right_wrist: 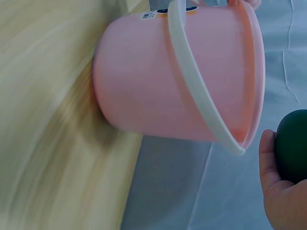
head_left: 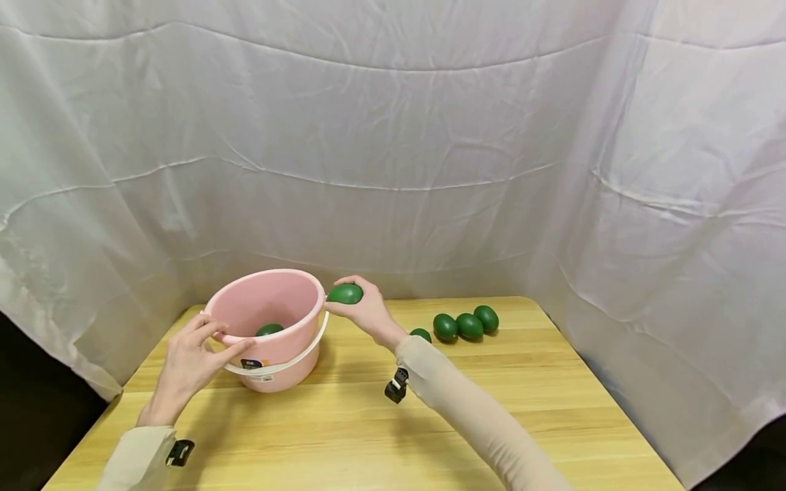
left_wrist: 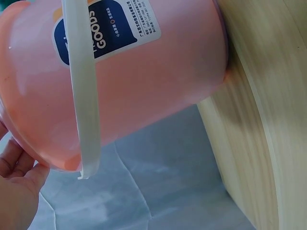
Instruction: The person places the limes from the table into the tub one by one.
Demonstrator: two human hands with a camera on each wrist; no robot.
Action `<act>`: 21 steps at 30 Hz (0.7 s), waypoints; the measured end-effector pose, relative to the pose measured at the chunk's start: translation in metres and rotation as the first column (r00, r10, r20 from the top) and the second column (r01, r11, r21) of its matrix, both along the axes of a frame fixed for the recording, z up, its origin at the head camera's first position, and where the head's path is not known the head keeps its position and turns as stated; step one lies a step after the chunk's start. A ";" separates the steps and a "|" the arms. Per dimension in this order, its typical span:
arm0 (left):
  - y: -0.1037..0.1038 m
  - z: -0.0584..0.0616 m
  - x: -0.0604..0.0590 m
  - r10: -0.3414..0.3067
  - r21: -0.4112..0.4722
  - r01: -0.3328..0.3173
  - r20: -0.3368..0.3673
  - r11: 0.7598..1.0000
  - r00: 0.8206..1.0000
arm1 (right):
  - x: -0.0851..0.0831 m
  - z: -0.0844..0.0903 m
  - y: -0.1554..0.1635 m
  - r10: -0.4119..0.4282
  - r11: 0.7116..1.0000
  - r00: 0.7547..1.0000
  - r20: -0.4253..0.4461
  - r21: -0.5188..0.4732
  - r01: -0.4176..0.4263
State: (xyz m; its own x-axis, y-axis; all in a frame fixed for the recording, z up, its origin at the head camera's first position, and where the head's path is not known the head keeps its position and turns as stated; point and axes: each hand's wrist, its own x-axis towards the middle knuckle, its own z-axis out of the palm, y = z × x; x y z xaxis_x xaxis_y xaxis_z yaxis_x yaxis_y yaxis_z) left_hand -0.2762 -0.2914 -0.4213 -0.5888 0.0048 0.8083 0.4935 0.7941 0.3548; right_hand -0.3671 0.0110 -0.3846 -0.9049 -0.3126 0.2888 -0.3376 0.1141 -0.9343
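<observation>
A right hand point(head_left: 367, 312) curls round a green egg point(head_left: 345, 294) beside the pink bucket point(head_left: 270, 300); the left hand point(head_left: 190, 358) pinches its rim. The egg looks smooth, light, likely slippery; best cupped around its middle

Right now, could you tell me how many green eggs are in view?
6: one in the right hand, green egg; one inside the pink bucket; four on the table. The bucket may hide more.
</observation>
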 end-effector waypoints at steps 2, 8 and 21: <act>0.000 0.000 0.000 0.002 0.004 -0.002 0.002 1.000 1.000 | -0.001 0.003 -0.004 0.003 1.000 1.000 -0.015 0.015 -0.002; 0.000 0.000 0.001 -0.001 0.016 0.001 0.013 1.000 1.000 | -0.001 0.012 -0.014 0.013 0.995 0.998 -0.060 0.095 -0.007; 0.001 0.001 0.002 0.004 0.025 -0.005 0.036 1.000 0.999 | -0.003 0.029 -0.034 0.031 0.980 0.995 -0.098 0.200 -0.011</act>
State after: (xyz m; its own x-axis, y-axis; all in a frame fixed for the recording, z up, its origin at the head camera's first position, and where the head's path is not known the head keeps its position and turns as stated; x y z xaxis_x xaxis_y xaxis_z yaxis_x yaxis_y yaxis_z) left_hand -0.2738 -0.2900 -0.4206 -0.6176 -0.0181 0.7863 0.4762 0.7870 0.3922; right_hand -0.3702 -0.0234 -0.3555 -0.8671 -0.3917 0.3077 -0.4326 0.2859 -0.8551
